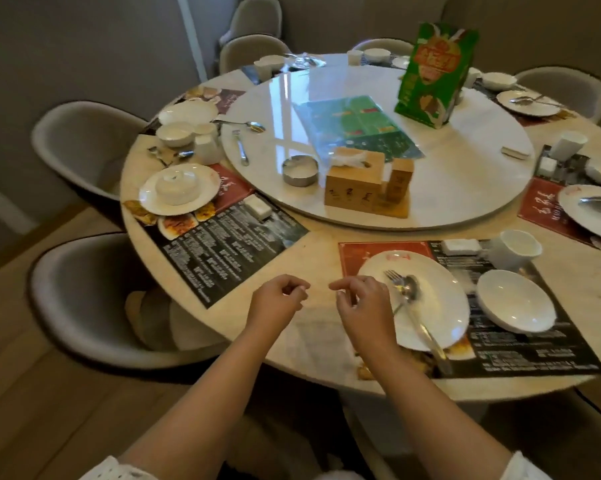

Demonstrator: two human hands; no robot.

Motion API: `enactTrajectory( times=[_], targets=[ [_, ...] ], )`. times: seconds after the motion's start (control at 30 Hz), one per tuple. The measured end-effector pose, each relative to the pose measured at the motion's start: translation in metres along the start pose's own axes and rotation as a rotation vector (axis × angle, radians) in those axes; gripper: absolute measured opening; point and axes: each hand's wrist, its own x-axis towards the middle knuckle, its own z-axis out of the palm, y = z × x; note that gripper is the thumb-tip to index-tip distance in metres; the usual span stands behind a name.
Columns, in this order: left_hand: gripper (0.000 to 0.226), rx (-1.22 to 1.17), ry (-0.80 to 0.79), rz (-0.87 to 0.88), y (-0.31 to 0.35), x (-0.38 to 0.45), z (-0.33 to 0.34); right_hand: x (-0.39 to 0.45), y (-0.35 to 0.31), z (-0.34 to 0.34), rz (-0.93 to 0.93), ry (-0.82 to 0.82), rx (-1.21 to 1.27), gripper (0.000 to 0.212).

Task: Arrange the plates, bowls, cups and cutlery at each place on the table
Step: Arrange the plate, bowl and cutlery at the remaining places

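Note:
My left hand (280, 297) and my right hand (363, 303) hover over the near table edge, fingers loosely curled, holding nothing. Just right of my right hand lies a white plate (437, 317) with a fork (394, 277) and a spoon (411, 289) on it. To its right on the same placemat (520, 355) are a white bowl (515, 301) and a white cup (512, 249). At the left place a bowl sits upside down (176, 185) on a plate (202, 202).
The round table (321, 244) carries a turntable (465, 188) with a wooden tissue box (354, 181), a metal ashtray (299, 170), a green carton (430, 74) and a fork (242, 148). Other place settings ring the table. Grey chairs (84, 299) stand around it.

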Motion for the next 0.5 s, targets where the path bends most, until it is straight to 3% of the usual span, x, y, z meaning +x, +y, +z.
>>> enactTrajectory(
  times=[0.23,0.5],
  targets=[
    [0.013,-0.229,0.125,-0.110,-0.025,0.014,-0.114,0.017,-0.084,0.089,-0.055,-0.122,0.114,0.021],
    [0.014,-0.290,0.118,-0.093,-0.062,0.056,-0.258,0.034,-0.177,0.209,0.060,-0.063,0.226,0.023]
  ],
)
